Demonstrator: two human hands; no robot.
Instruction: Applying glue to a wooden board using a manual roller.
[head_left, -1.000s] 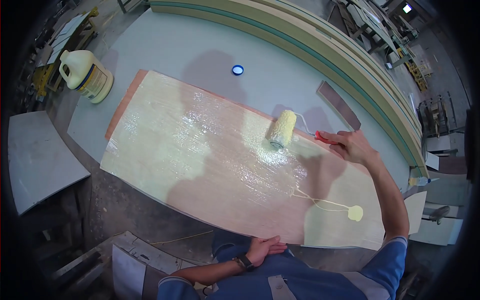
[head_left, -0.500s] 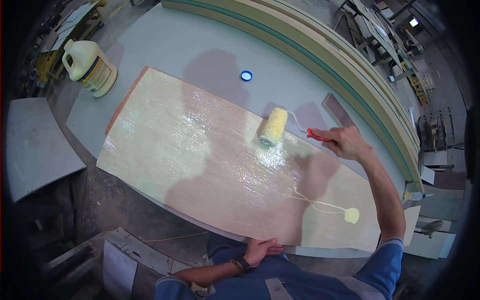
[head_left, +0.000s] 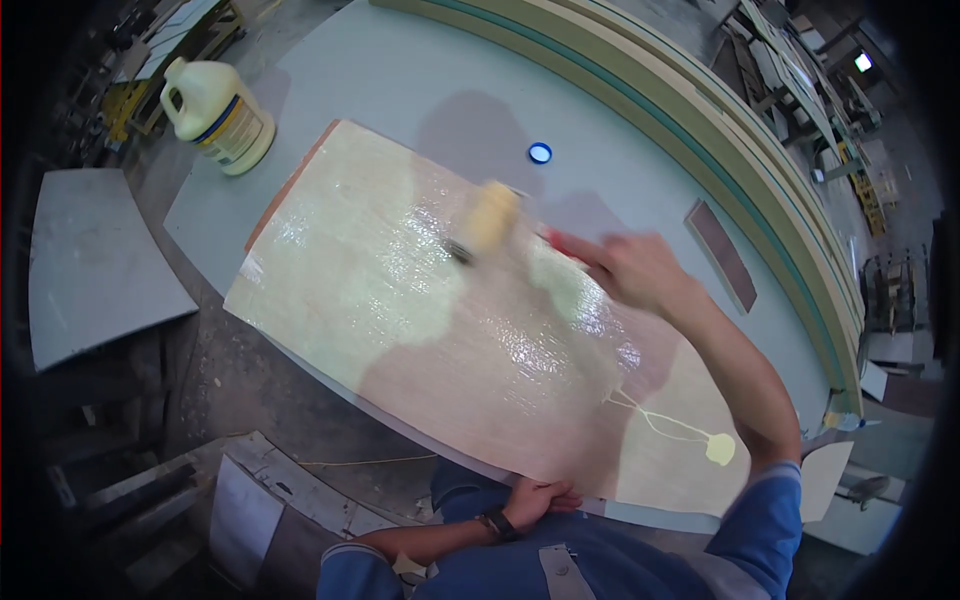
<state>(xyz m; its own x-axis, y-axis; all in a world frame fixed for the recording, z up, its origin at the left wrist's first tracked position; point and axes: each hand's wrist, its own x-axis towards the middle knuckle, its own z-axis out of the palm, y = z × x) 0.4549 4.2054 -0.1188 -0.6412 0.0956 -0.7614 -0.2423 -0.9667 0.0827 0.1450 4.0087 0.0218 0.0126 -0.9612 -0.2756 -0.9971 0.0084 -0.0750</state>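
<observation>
My right hand [head_left: 640, 270] is closed around the red handle [head_left: 566, 246] of a paint roller. The roller's yellowish sleeve [head_left: 494, 214], blurred by motion, is over the far part of a pale wood veneer sheet [head_left: 480, 400]. A wet, shiny film covers much of the sheet. Near its right end lie a cream glue puddle [head_left: 720, 449] and thin trails of glue. My left hand [head_left: 535, 503] rests at the sheet's near edge, in front of my body, its visible fingers stretched to the right.
A cream jug [head_left: 222, 118] stands at the table's far left. A blue cap [head_left: 540, 153] and a narrow brown strip [head_left: 722, 255] lie beyond the sheet on the grey tabletop [head_left: 340, 70]. Stacked long boards [head_left: 640, 85] run along the far side. A grey panel [head_left: 100, 270] is at left.
My right hand has swept the roller leftward across the sheet. The whole view has shifted slightly. My left hand stays at the near edge.
</observation>
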